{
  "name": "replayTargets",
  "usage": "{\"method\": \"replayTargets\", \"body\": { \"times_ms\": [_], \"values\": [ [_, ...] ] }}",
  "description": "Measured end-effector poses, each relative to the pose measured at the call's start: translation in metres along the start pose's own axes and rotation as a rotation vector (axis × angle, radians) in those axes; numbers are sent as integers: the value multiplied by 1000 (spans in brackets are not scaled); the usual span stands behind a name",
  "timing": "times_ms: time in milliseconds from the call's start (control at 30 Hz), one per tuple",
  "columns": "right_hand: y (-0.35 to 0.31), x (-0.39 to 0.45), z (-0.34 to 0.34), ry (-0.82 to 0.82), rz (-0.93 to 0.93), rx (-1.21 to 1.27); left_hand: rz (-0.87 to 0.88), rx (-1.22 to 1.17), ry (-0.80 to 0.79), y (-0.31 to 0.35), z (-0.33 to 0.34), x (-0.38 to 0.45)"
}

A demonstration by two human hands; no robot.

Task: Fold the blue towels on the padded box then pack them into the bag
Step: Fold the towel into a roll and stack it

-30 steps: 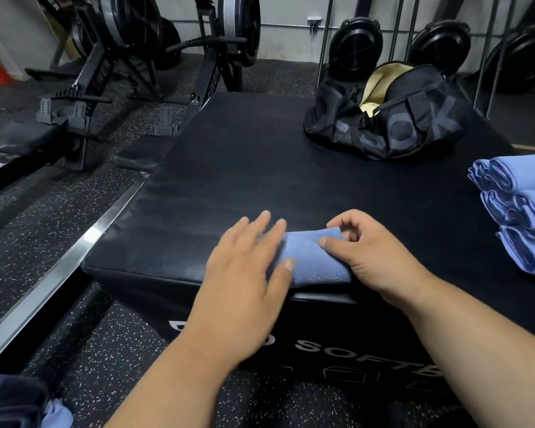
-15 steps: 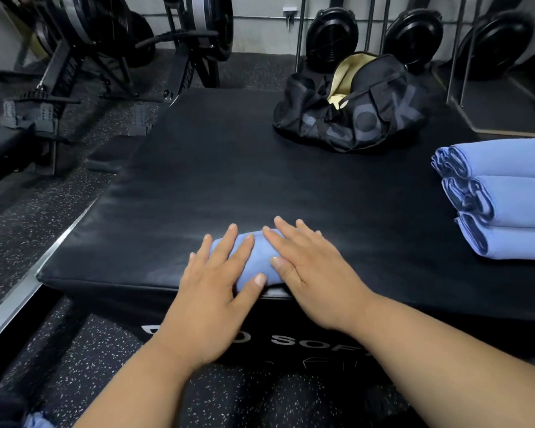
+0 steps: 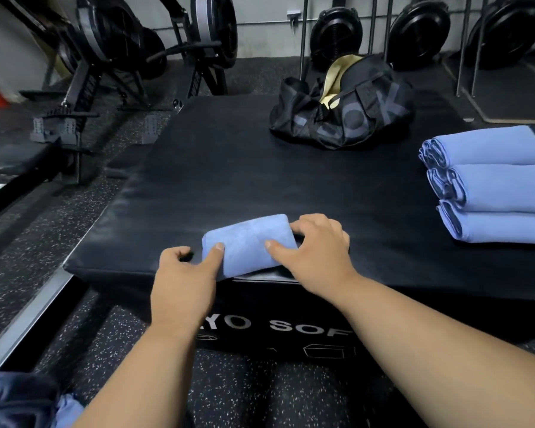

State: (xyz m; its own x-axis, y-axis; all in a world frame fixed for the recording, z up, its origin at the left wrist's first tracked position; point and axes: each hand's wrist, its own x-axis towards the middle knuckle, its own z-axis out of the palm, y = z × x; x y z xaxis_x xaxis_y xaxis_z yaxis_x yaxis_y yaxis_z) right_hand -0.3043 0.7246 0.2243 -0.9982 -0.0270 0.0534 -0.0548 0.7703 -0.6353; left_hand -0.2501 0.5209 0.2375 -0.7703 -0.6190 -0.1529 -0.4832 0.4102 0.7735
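Folded blue towel (image 3: 247, 244) sits at near edge of padded box (image 3: 229, 168), small thick rectangle, slightly tilted. Left hand (image 3: 183, 282) on towel's left end, thumb on top, other fingers curled at the side edge; grips it. Right hand (image 3: 318, 251) on towel's right end, thumb on top near the middle, fingers curled round the far right corner; also grips it. Both forearms bare, coming in from bottom of view.

Box top black, matte; white lettering on its front face partly hidden by arms. Stack of three folded blue towels (image 3: 491, 186) on right side of box, well apart from hands, folded edges facing left, cut off at frame edge. Black duffel bag (image 3: 343, 115) at far side of box, unzipped, tan lining showing, grey letters on its side.

Speckled rubber floor (image 3: 28, 242) around box. Rowing machines (image 3: 112, 57) behind left, more black fan housings along back wall. Bit of blue cloth (image 3: 65, 410) at bottom left corner, unclear what.
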Motion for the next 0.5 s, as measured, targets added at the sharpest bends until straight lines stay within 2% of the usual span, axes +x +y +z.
{"method": "replayTargets", "body": {
  "times_ms": [133, 267, 400, 500],
  "values": [
    [-3, -2, -7, -62, 23, 153, -68, -94, -3, 3, 5, -6],
    [-5, -9, -13, -78, 79, 268, -185, -343, -89, 4, 5, -1],
    [-4, -14, -9, -38, 39, 169, -251, -540, -152, 14, 5, -5],
    [-2, -12, -5, -110, -21, 39, -310, -632, -191, 24, 3, -14]
  ]
}}
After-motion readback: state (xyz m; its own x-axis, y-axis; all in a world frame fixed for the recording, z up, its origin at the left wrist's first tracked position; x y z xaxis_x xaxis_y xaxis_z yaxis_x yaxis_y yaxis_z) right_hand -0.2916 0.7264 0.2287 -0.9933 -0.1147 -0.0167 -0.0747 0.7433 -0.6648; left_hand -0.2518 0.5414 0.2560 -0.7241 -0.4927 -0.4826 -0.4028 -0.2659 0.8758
